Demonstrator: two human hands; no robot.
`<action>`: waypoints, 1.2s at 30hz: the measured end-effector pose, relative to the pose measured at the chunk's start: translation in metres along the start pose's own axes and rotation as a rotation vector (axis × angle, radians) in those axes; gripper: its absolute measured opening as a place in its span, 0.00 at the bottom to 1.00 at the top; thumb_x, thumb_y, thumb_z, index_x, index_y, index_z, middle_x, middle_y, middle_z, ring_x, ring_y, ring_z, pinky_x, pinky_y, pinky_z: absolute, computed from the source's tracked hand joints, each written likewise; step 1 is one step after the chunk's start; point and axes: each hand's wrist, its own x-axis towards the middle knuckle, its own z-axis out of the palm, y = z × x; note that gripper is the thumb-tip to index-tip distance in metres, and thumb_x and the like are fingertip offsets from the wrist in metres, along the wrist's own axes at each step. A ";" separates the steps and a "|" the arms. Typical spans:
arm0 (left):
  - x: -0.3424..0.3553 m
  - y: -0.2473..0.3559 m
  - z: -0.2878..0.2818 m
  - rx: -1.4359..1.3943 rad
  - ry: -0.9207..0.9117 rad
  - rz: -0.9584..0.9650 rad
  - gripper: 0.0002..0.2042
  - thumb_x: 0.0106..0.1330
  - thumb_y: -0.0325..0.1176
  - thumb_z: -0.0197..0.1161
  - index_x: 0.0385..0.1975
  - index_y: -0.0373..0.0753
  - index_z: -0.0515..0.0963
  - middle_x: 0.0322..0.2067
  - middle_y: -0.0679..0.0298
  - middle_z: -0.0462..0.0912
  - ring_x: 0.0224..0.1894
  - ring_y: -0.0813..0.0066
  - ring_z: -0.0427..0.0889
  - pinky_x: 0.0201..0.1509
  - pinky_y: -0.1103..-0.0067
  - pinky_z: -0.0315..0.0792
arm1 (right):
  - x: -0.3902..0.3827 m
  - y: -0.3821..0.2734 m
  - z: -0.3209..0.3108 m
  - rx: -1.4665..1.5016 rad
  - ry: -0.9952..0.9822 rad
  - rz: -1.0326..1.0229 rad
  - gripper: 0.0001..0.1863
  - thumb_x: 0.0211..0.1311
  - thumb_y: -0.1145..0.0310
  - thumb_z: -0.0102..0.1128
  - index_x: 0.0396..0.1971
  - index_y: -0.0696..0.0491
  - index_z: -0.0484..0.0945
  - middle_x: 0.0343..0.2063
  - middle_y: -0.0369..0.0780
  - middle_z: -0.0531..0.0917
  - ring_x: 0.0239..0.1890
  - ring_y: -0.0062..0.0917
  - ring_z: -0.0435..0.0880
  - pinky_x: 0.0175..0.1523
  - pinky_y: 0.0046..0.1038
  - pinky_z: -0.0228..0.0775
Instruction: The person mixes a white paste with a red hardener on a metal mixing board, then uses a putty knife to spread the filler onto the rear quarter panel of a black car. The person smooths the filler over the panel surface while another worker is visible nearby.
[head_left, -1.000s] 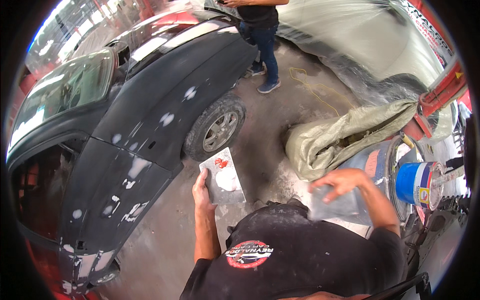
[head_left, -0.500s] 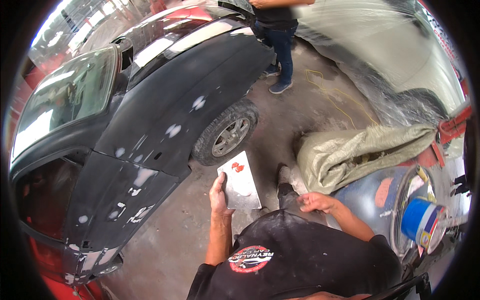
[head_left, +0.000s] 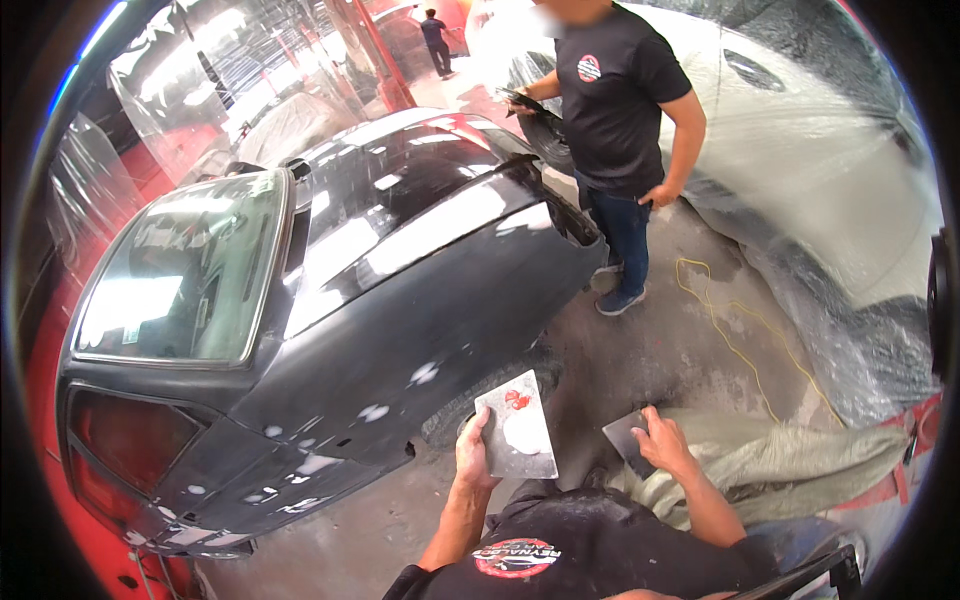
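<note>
My left hand (head_left: pixel 474 452) grips a flat, pale mixing board (head_left: pixel 535 465) by its left edge, thumb on top. A mound of white filler paste (head_left: pixel 526 433) lies on the board, with a smaller dab of red paste (head_left: pixel 517 400) just beyond it. Off to the right, my right hand (head_left: pixel 664 444) is closed round a dark, flat filler spreader (head_left: pixel 628 440), apart from the board. Left of the board stands a dark car (head_left: pixel 400 310), its side panels marked with pale patches (head_left: pixel 372 412). Part of its wheel is hidden behind the board.
A person (head_left: pixel 620 120) in a black shirt stands by the car's far end, holding a dark object. Plastic sheeting (head_left: pixel 800 180) covers another vehicle at right. A yellow cord (head_left: pixel 735 350) lies on the floor. Crumpled greenish sheeting (head_left: pixel 780 455) is right of me. Another person (head_left: pixel 435 42) is far back.
My view has tilted up, showing more of the car and the standing person. My right hand has come up and forward, and the spreader in it now shows plainly. My left hand still holds the board.
</note>
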 end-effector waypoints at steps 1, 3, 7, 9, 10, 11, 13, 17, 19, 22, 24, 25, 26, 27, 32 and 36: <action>0.011 0.000 0.008 0.032 0.035 0.000 0.23 0.74 0.45 0.54 0.57 0.31 0.73 0.50 0.53 0.83 0.48 0.60 0.85 0.53 0.64 0.80 | 0.009 -0.001 -0.006 0.041 -0.015 0.061 0.20 0.61 0.66 0.64 0.49 0.60 0.72 0.34 0.59 0.83 0.41 0.58 0.82 0.45 0.49 0.72; 0.034 0.004 0.023 0.040 0.055 -0.002 0.24 0.75 0.46 0.52 0.59 0.32 0.72 0.51 0.53 0.82 0.49 0.60 0.84 0.53 0.64 0.80 | 0.027 -0.003 -0.013 0.107 0.022 0.096 0.20 0.61 0.66 0.64 0.50 0.60 0.72 0.35 0.59 0.83 0.42 0.58 0.82 0.45 0.48 0.72; 0.090 0.017 0.044 0.028 0.075 -0.062 0.25 0.76 0.48 0.51 0.60 0.32 0.71 0.52 0.52 0.81 0.50 0.59 0.83 0.56 0.64 0.78 | 0.076 -0.008 -0.017 0.263 0.095 0.072 0.19 0.62 0.65 0.64 0.48 0.60 0.72 0.35 0.57 0.84 0.42 0.56 0.82 0.45 0.45 0.73; 0.122 0.030 0.048 0.014 0.079 -0.042 0.24 0.77 0.47 0.49 0.58 0.31 0.72 0.51 0.52 0.82 0.49 0.59 0.84 0.54 0.63 0.80 | 0.105 -0.013 -0.019 0.319 0.102 0.067 0.18 0.63 0.64 0.64 0.46 0.60 0.72 0.33 0.55 0.84 0.40 0.55 0.83 0.44 0.44 0.74; 0.140 0.036 0.048 0.000 0.088 -0.037 0.23 0.78 0.46 0.48 0.57 0.30 0.72 0.50 0.52 0.82 0.48 0.59 0.85 0.53 0.63 0.81 | 0.122 -0.017 -0.022 0.350 0.099 0.072 0.17 0.63 0.64 0.63 0.44 0.60 0.72 0.31 0.54 0.84 0.39 0.55 0.83 0.43 0.44 0.74; 0.158 0.046 0.048 0.032 0.067 -0.021 0.23 0.78 0.45 0.47 0.56 0.29 0.73 0.50 0.51 0.83 0.47 0.59 0.86 0.53 0.65 0.81 | 0.138 -0.021 -0.026 0.386 0.094 0.084 0.17 0.63 0.64 0.63 0.42 0.61 0.72 0.30 0.54 0.83 0.37 0.54 0.83 0.42 0.44 0.73; 0.190 0.064 0.047 0.100 0.013 0.008 0.23 0.78 0.45 0.47 0.55 0.29 0.74 0.48 0.51 0.84 0.46 0.59 0.86 0.53 0.66 0.81 | 0.174 -0.035 -0.038 0.303 0.109 0.057 0.15 0.63 0.64 0.63 0.38 0.60 0.72 0.27 0.52 0.82 0.33 0.53 0.82 0.39 0.42 0.72; 0.242 0.097 0.043 0.186 -0.039 0.038 0.24 0.78 0.45 0.47 0.55 0.25 0.74 0.49 0.48 0.82 0.47 0.61 0.85 0.55 0.68 0.78 | 0.254 -0.078 -0.064 0.260 0.191 0.006 0.14 0.65 0.63 0.61 0.33 0.59 0.71 0.22 0.49 0.79 0.23 0.42 0.78 0.32 0.37 0.68; 0.264 0.108 0.040 0.162 -0.064 0.056 0.24 0.78 0.44 0.46 0.54 0.25 0.74 0.49 0.49 0.83 0.48 0.61 0.85 0.55 0.69 0.78 | 0.293 -0.098 -0.074 0.397 0.151 -0.038 0.12 0.67 0.64 0.59 0.34 0.59 0.72 0.21 0.44 0.78 0.22 0.31 0.75 0.31 0.33 0.67; 0.284 0.118 0.041 0.158 0.055 0.107 0.24 0.78 0.44 0.46 0.55 0.25 0.74 0.50 0.49 0.82 0.48 0.61 0.84 0.56 0.69 0.77 | 0.346 -0.126 -0.077 0.663 0.069 -0.114 0.10 0.69 0.65 0.56 0.36 0.57 0.73 0.23 0.36 0.78 0.26 0.18 0.72 0.33 0.26 0.66; 0.290 0.125 0.045 0.185 0.060 0.171 0.27 0.77 0.45 0.44 0.58 0.23 0.70 0.55 0.47 0.79 0.53 0.60 0.82 0.61 0.69 0.74 | 0.380 -0.140 -0.073 0.870 -0.031 -0.153 0.08 0.70 0.67 0.54 0.37 0.57 0.74 0.27 0.32 0.78 0.30 0.14 0.71 0.36 0.23 0.66; 0.290 0.128 0.048 0.188 0.036 0.230 0.29 0.77 0.46 0.43 0.61 0.21 0.68 0.58 0.46 0.76 0.55 0.60 0.80 0.62 0.69 0.72 | 0.395 -0.146 -0.070 0.971 -0.102 -0.163 0.07 0.70 0.68 0.53 0.38 0.56 0.74 0.29 0.31 0.78 0.32 0.13 0.71 0.37 0.22 0.65; 0.288 0.130 0.052 0.208 0.023 0.287 0.31 0.77 0.47 0.43 0.63 0.20 0.65 0.61 0.45 0.73 0.57 0.61 0.79 0.64 0.70 0.70 | 0.411 -0.151 -0.067 1.070 -0.169 -0.164 0.06 0.70 0.69 0.52 0.39 0.56 0.75 0.32 0.29 0.78 0.35 0.12 0.71 0.39 0.20 0.65; 0.285 0.136 0.053 0.220 0.025 0.296 0.34 0.76 0.48 0.43 0.66 0.18 0.59 0.66 0.44 0.68 0.60 0.63 0.76 0.65 0.71 0.69 | 0.426 -0.158 -0.060 1.158 -0.199 -0.164 0.06 0.70 0.69 0.52 0.40 0.56 0.74 0.33 0.30 0.77 0.36 0.12 0.71 0.41 0.20 0.65; 0.272 0.130 0.066 -0.156 0.040 0.541 0.32 0.78 0.46 0.43 0.68 0.20 0.56 0.70 0.38 0.57 0.36 0.67 0.85 0.36 0.78 0.79 | 0.492 -0.190 -0.036 1.235 -0.357 -0.193 0.11 0.71 0.70 0.51 0.48 0.58 0.68 0.35 0.35 0.78 0.36 0.13 0.73 0.41 0.20 0.67; 0.276 0.120 0.073 -0.345 0.272 0.764 0.24 0.78 0.47 0.43 0.64 0.38 0.69 0.73 0.36 0.49 0.10 0.87 0.55 0.08 0.86 0.49 | 0.522 -0.217 -0.027 1.263 -0.675 -0.263 0.13 0.74 0.69 0.52 0.52 0.57 0.64 0.38 0.35 0.76 0.39 0.13 0.73 0.46 0.21 0.69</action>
